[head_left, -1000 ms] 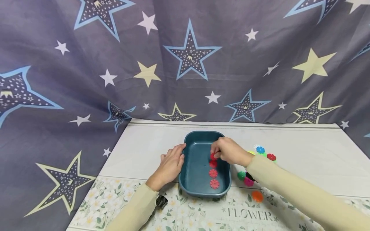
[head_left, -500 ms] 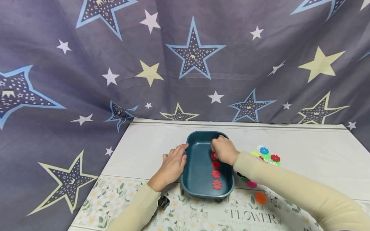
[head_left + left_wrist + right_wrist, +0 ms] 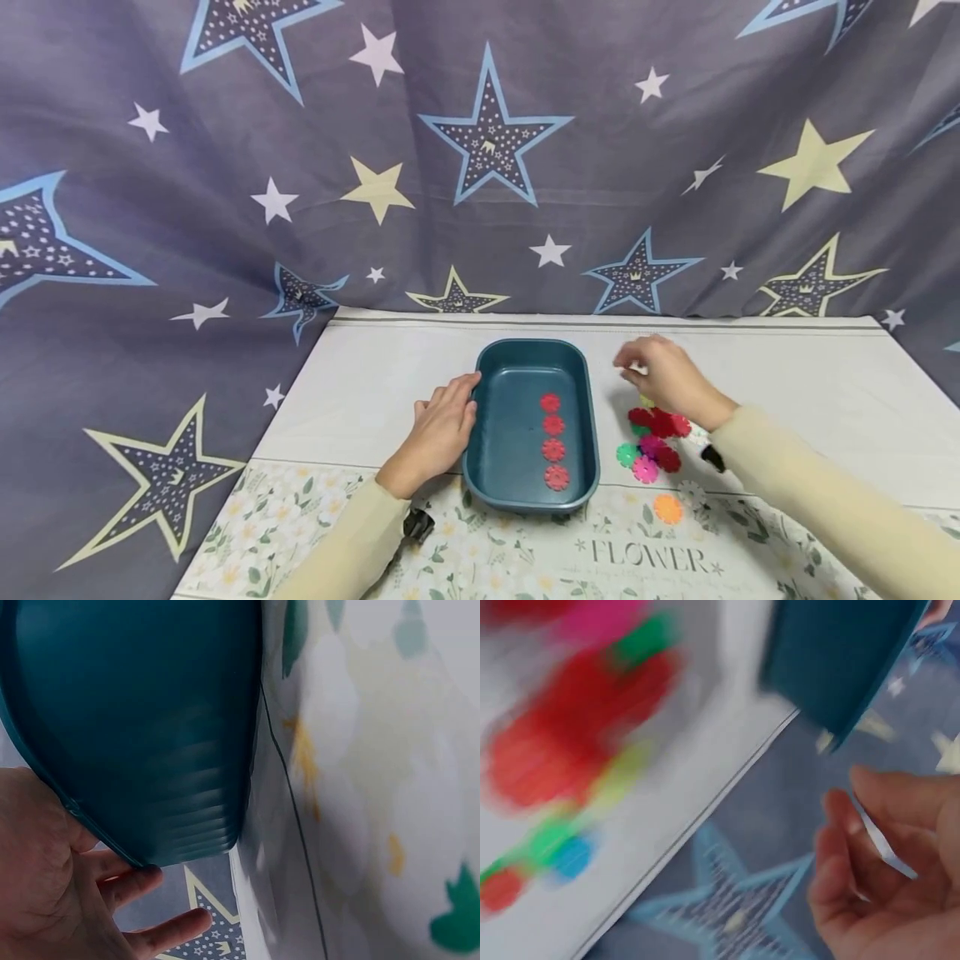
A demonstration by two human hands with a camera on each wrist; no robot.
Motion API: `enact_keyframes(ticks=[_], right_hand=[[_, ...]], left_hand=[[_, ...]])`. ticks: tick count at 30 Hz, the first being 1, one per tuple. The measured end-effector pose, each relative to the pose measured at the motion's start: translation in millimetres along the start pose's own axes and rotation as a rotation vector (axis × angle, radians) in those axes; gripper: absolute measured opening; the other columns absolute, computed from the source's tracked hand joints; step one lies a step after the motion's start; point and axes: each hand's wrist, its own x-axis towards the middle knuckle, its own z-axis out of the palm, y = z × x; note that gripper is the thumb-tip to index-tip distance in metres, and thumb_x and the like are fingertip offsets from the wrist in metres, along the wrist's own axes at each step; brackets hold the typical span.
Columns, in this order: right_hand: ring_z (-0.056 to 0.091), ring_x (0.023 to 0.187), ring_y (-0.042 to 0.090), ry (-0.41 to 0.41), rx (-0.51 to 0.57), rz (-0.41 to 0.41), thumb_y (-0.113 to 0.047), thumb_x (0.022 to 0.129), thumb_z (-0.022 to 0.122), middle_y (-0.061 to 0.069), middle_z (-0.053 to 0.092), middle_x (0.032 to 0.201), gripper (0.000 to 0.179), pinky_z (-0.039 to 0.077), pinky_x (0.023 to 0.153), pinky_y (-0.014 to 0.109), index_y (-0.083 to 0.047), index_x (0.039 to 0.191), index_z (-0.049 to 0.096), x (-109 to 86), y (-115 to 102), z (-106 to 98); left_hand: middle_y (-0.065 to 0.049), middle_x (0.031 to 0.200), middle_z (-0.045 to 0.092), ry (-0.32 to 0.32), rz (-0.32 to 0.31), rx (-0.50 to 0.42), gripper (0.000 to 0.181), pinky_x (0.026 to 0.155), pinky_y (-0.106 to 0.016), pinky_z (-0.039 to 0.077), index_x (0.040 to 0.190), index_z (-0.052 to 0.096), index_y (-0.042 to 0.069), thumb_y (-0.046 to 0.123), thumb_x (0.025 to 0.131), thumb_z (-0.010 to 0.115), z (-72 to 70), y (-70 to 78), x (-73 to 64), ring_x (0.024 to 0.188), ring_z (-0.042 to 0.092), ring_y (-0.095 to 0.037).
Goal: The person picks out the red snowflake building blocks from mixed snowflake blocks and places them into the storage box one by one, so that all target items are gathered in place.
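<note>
My left hand (image 3: pixel 442 429) rests against the left rim of a dark teal tray (image 3: pixel 498 492). In the left wrist view its fairly straight fingers touch the outside of the tray wall (image 3: pixel 135 712). Several red flower-shaped plastic discs (image 3: pixel 553 450) lie flat in a row along the tray's right side. Right of the tray, my right hand (image 3: pixel 671 379) hangs over the far end of a loose pile of coloured discs (image 3: pixel 652 446), fingers loosely bent. A pale sliver shows between its thumb and fingers in the right wrist view; no disc is clearly visible there.
An orange disc (image 3: pixel 667 508) lies nearer the front, beside a pale one (image 3: pixel 692 493). Beneath everything is a white cloth (image 3: pixel 390 375) with a flower-printed front part. A grey star-patterned curtain (image 3: pixel 600 167) hangs behind the table. Each wrist wears a small black device.
My right hand has left the tray and moved right, over the pile. The far red disc it covered now lies uncovered in the row. My left hand keeps its place on the rim.
</note>
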Motion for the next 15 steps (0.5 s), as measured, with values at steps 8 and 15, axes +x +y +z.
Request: enact_keyframes(ticks=[8,15], right_hand=[[0.056,0.071,0.017,-0.206,0.039,0.107,-0.011,0.075,0.080,-0.001,0.061,0.080,0.017,0.046,0.064,0.036,-0.007,0.089,0.072,-56.3,41.1,-4.0],[0.051,0.073,0.014,-0.177,0.063,0.045,-0.007,0.072,0.082,-0.005,0.058,0.081,0.024,0.045,0.066,0.036,-0.012,0.092,0.070,-73.7,46.7,6.7]], left_hand=[[-0.002,0.143,0.041,-0.012,-0.029,-0.003,0.043,0.076,-0.045,0.030,0.145,0.038,0.012,0.020,0.102,0.040,0.0,-1.8,-1.1,0.116,0.046,-0.027],[-0.002,0.142,0.042,0.004,-0.020,0.009,0.043,0.074,-0.044,0.030,0.144,0.039,0.011,0.020,0.102,0.041,1.6,-1.1,0.7,0.114,0.046,-0.025]])
